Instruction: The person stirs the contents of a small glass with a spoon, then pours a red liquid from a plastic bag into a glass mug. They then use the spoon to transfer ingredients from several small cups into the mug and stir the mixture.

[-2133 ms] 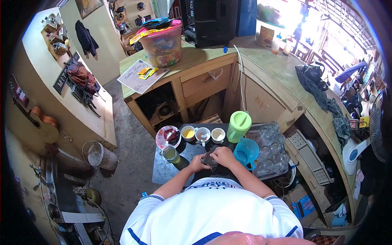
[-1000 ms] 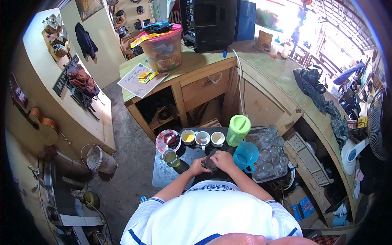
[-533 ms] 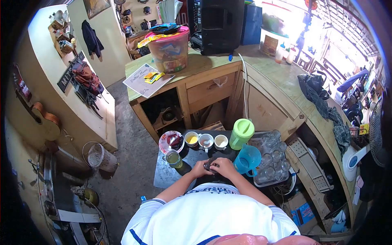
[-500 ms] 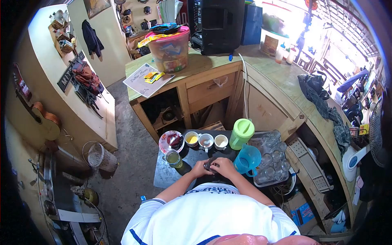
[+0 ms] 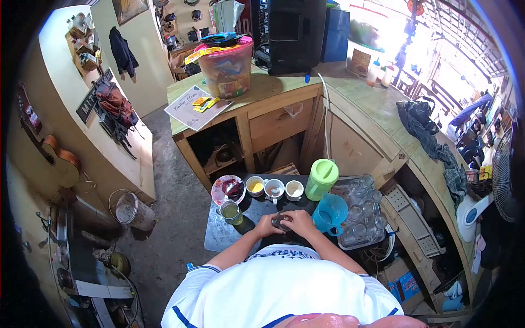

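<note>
My left hand (image 5: 266, 225) and my right hand (image 5: 301, 223) are together at the near side of the low table, fingers closed around a small dark round object (image 5: 282, 221) that looks like a glass or jar. Its lower part is hidden. A glass mug of greenish liquid (image 5: 231, 213) stands left of my left hand. Beyond the hands are three white cups: one with yellow contents (image 5: 255, 186), one with a spoon (image 5: 274, 189), one with pale powder (image 5: 294, 190). Right of them stand a lidded green pitcher (image 5: 322, 179) and a clear blue jug (image 5: 330, 214).
A plate (image 5: 219, 188) with dark red packets sits at the table's back left. Several upturned glasses fill a tray (image 5: 350, 239) on the right. Behind runs a wooden counter (image 5: 273, 95) with a pink tub (image 5: 225, 71) and a black speaker (image 5: 296, 35). A bucket (image 5: 135, 210) stands on the floor at left.
The round object has tilted slightly between my hands, showing more of its top. Both hands stay in nearly the same place. The view has shifted very slightly.
</note>
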Demonstrator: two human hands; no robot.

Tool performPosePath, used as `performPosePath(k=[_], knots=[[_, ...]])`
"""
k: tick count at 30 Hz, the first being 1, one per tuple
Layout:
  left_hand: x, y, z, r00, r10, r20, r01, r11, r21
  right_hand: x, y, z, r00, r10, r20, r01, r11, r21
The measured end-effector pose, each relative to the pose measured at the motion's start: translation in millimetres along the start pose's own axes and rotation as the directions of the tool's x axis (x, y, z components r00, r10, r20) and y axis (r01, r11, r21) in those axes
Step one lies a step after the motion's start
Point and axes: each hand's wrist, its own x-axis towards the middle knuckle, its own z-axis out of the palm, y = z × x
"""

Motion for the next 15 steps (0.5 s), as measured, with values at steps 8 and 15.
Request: performPosePath(k=[8, 15], knots=[[0, -6, 3, 1.0, 0.016, -0.02, -0.016, 1.0, -0.019, -1, 2, 9, 0.998, -0.026, -0.06, 0.022, 0.997, -0.074], [-1, -4, 3, 1.0, 0.007, -0.018, -0.007, 1.0, 0.012, -2, 8, 18, 0.999, 0.003, -0.049, -0.01, 0.989, -0.149]])
